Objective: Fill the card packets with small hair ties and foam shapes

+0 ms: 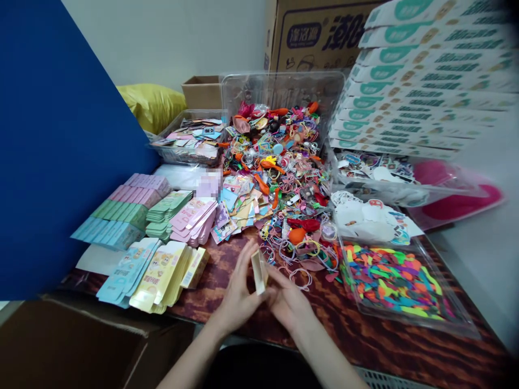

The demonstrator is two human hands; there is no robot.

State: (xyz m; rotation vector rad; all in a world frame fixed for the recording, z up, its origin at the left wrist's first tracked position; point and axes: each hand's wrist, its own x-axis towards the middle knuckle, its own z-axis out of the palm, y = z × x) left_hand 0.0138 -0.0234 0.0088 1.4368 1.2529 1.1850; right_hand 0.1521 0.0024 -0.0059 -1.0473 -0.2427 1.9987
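Head view: we hold a small carton upright between both hands, just above the near edge of the table, its pale open side turned up toward us, probably so that we can see inside. Our left hand is closed to a narrow grip along one side, fingers stretched up its wall and thumb near the lower end; our right hand meets it from the other side, fingers bent toward the carton, though the exact contact there is partly hidden. Both forearms come in from below and converge, wrists low, which likely keeps the carton steady. On our left, yellow cartons and blue cartons lie stacked by colour, near enough to reach easily, with finished-looking boxes in rows behind, presumably sorted by colour too. Loose cards and a heap of hair ties spread just beyond our hands, while a clear tray on our right seems meant to contain the bright pieces.
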